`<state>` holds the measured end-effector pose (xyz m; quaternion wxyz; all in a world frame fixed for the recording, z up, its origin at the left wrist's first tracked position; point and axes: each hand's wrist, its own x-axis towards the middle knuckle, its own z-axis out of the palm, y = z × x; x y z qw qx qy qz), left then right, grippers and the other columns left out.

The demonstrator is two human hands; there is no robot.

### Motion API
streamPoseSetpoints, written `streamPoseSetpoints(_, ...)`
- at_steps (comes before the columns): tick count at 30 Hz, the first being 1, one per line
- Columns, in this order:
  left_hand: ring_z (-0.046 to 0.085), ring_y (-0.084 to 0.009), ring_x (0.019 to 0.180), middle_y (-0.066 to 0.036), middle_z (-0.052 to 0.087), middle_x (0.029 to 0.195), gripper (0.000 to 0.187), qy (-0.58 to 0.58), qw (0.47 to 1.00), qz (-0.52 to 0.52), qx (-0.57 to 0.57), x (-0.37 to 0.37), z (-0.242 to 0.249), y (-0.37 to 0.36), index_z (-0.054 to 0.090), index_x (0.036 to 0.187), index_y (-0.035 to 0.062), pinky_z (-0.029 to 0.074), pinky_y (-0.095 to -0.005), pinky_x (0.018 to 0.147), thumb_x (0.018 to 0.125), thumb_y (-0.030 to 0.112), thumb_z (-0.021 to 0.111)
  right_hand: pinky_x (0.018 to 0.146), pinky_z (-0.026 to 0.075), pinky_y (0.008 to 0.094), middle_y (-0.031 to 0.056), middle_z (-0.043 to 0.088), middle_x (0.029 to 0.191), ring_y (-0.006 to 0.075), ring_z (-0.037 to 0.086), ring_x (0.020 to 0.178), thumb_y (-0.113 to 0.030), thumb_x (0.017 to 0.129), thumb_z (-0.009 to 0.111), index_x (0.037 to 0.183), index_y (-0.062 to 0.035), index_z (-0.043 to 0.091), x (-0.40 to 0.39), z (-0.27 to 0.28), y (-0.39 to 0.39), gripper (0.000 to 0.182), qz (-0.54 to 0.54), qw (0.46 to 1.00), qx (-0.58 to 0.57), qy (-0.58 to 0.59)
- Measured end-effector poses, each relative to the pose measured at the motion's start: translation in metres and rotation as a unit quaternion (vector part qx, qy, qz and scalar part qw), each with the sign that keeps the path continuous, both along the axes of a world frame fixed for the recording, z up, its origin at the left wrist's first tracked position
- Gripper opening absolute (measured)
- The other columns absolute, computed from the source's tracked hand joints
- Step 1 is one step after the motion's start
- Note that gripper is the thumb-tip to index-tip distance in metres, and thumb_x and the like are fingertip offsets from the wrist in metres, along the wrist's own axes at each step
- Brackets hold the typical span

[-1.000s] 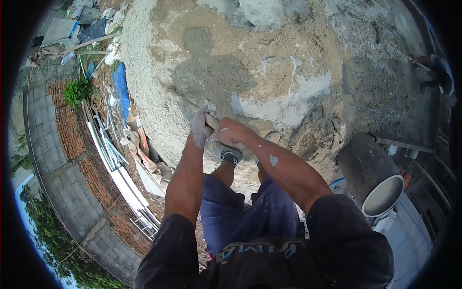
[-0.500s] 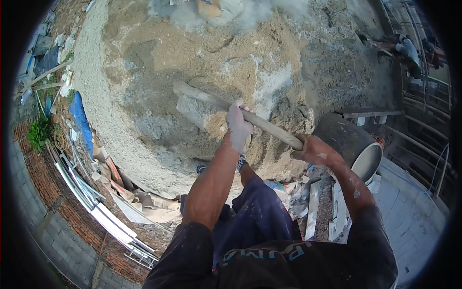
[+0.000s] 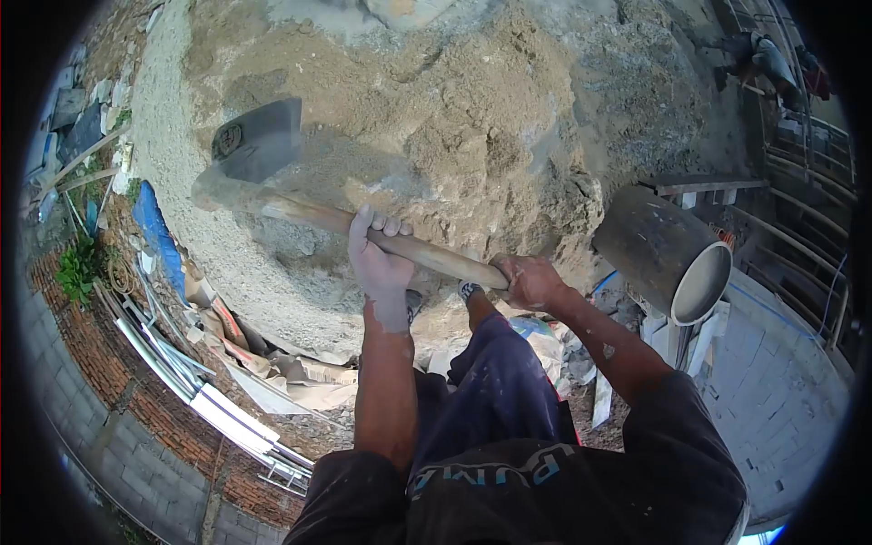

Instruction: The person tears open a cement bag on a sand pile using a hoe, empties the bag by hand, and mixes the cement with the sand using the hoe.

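A hoe with a wooden handle crosses in front of me, its broad grey metal blade to the left over the sandy mix. My left hand, coated in grey dust, wraps around the middle of the handle. At the handle's near end, my right hand is closed tightly on the wood. Beneath the hoe spreads a heap of sand and grey powder, with lumps and a darker patch near the blade.
On the right a dark cylindrical drum lies on its side by a plank. Another person bends at the far right. Metal strips, torn paper bags and a blue tarp line the left edge, beside a brick wall.
The hoe has swung left with both hands, and its blade now shows at the upper left. My left hand has moved left; my right hand has shifted left as well.
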<state>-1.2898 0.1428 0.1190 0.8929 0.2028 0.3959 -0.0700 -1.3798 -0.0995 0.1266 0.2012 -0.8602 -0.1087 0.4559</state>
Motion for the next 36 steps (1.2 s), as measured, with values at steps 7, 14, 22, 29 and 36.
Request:
streamPoseSetpoints(7,0.047,-0.0114,0.055,0.001,0.047,0.067,0.020,0.113,0.941,0.063,0.314,-0.049,-0.009,0.127,0.048,0.083,0.0117,0.045,-0.0297,0.049,0.094,0.024,0.058,0.084,0.053,0.0444,0.0207,0.064,0.114,0.0343,0.066,0.100,-0.019,0.082,0.056,0.118,-0.0023,0.055,0.009,-0.028,0.199,0.041,0.000,0.981,0.190,-0.031)
streamPoseSetpoints(14,0.051,-0.0204,0.051,-0.007,0.054,0.060,0.021,0.318,0.889,-0.247,0.217,-0.119,-0.157,0.082,0.050,0.071,0.0079,0.047,-0.0340,0.049,0.089,0.018,0.054,0.077,0.054,0.0486,0.0252,0.067,0.095,0.0402,0.067,0.093,-0.018,0.077,0.061,0.110,0.0023,0.060,-0.026,-0.052,0.150,0.038,-0.067,0.986,0.107,0.108)
streamPoseSetpoints(22,0.054,-0.0211,0.065,-0.007,0.050,0.071,0.021,0.260,0.964,-0.045,0.019,-0.039,-0.109,0.029,0.044,0.098,0.0079,0.052,-0.0350,0.064,0.092,0.022,0.057,0.045,0.045,0.0361,0.0159,0.058,0.058,0.0243,0.056,0.048,-0.019,0.075,0.063,0.072,0.0075,0.062,0.100,0.024,0.068,0.026,-0.033,0.964,0.129,0.231)
streamPoseSetpoints(29,0.053,-0.0210,0.066,-0.006,0.050,0.073,0.026,0.213,0.976,-0.005,-0.034,0.042,-0.093,-0.058,0.043,0.102,0.0102,0.049,-0.0396,0.069,0.090,0.024,0.061,0.053,0.046,0.0377,0.0119,0.063,0.070,0.0235,0.060,0.059,-0.026,0.077,0.066,0.097,0.0017,0.062,0.147,0.114,-0.069,0.034,-0.039,0.984,0.012,0.175)
streamPoseSetpoints(36,0.051,-0.0192,0.064,-0.003,0.051,0.068,0.015,0.092,0.987,-0.085,-0.097,0.070,-0.063,-0.196,0.048,0.082,0.0131,0.047,-0.0405,0.073,0.083,0.016,0.062,0.077,0.050,0.0445,0.0199,0.067,0.090,0.0362,0.065,0.087,-0.030,0.078,0.067,0.118,-0.0059,0.056,0.098,0.108,-0.202,0.048,-0.066,0.993,-0.098,0.012)
